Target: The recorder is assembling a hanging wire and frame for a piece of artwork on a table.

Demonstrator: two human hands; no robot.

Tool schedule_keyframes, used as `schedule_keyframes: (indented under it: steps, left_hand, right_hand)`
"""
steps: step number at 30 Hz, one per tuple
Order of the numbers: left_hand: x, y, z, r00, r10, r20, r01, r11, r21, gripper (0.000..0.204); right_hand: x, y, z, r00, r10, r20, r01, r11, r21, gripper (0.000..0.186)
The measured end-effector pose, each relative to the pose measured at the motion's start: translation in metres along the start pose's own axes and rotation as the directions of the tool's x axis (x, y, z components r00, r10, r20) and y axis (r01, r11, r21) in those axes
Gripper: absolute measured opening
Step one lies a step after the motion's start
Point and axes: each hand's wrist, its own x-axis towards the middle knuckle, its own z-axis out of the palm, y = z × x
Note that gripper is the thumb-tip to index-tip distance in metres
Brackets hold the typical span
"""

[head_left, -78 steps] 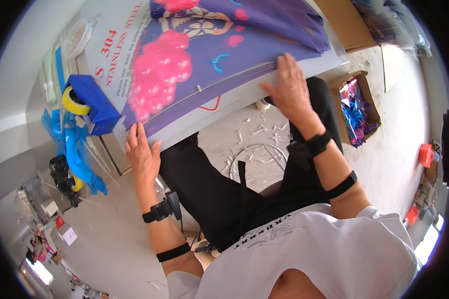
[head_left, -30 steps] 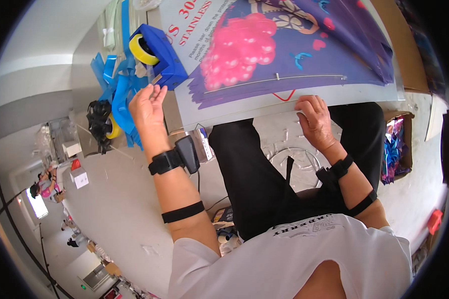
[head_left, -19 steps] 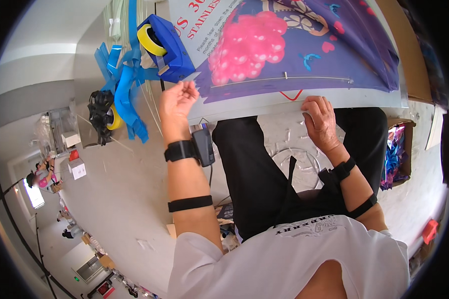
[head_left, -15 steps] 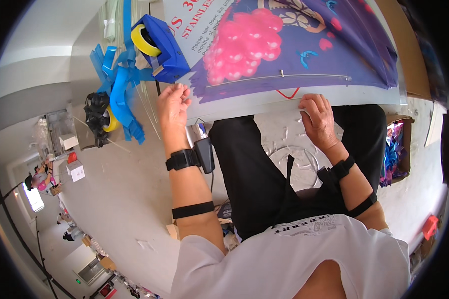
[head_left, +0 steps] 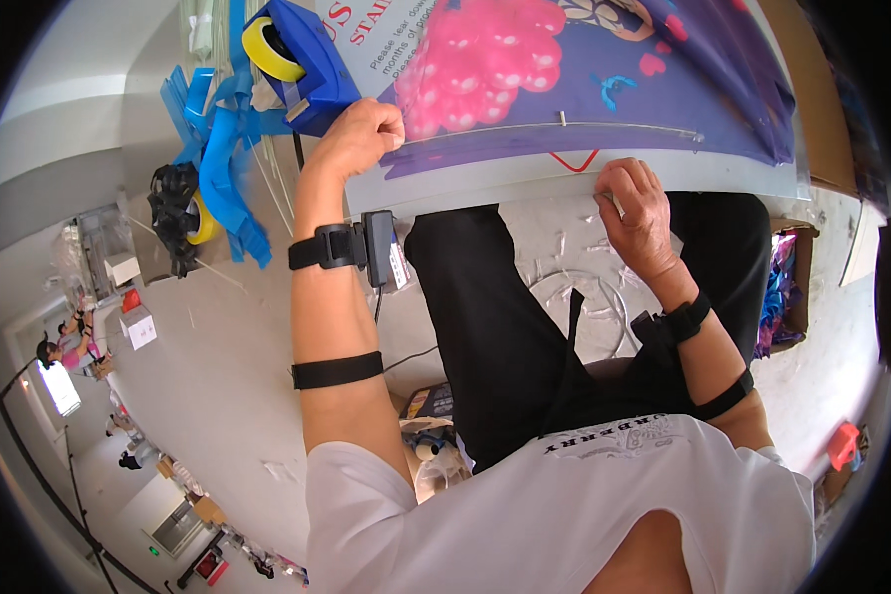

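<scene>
My left hand [head_left: 361, 137] is closed, its thumb and fingertips pressed together at the left edge of a purple printed plastic sheet [head_left: 525, 153]. Whatever they pinch is hidden. From beside these fingertips, a thin pale rod [head_left: 485, 130] runs rightward across the sheet, with a small light tab near its middle. Pink balloon shapes are printed above the rod. My right hand [head_left: 636, 213] rests at the near table edge with its fingers curled in, and nothing shows in it. A red angled line [head_left: 574, 166] lies just left of that hand.
A blue tape dispenser [head_left: 312, 74] with a yellow roll stands beyond my left hand. Blue ribbon strips [head_left: 226, 168] and a black crumpled bundle [head_left: 174, 213] lie left of it. At right, a cardboard box [head_left: 792, 297] holds shiny packets. Clear scraps [head_left: 564, 243] litter the floor.
My left hand has moved up and to the right onto the sheet's left edge, its fingers closing together. My right hand has stayed near the table edge, its fingers curled.
</scene>
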Motion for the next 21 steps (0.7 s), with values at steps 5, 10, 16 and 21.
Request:
schedule_keyframes:
  steps: [5,10,16,21]
  left_hand:
    - [0.003,-0.006,0.007,0.995,0.017,-0.098,-0.012,0.998,0.055,0.006]
    - [0.005,-0.011,0.01,0.99,0.033,-0.134,-0.026,0.998,0.051,0.006]
    - [0.006,-0.016,0.013,0.984,0.062,-0.17,-0.048,0.995,0.086,0.007]
    - [0.006,-0.015,0.018,0.965,0.101,-0.243,-0.076,0.991,0.113,0.007]
  right_hand:
    - [0.0,0.0,0.001,1.0,0.002,-0.007,-0.002,1.0,-0.007,0.023]
    - [-0.001,0.0,0.0,1.0,0.009,-0.001,-0.009,1.0,-0.022,0.023]
    - [-0.001,0.0,0.002,1.0,0.007,-0.004,-0.007,1.0,-0.018,0.023]
    - [-0.001,0.001,0.002,1.0,0.006,-0.005,-0.007,1.0,-0.028,0.023]
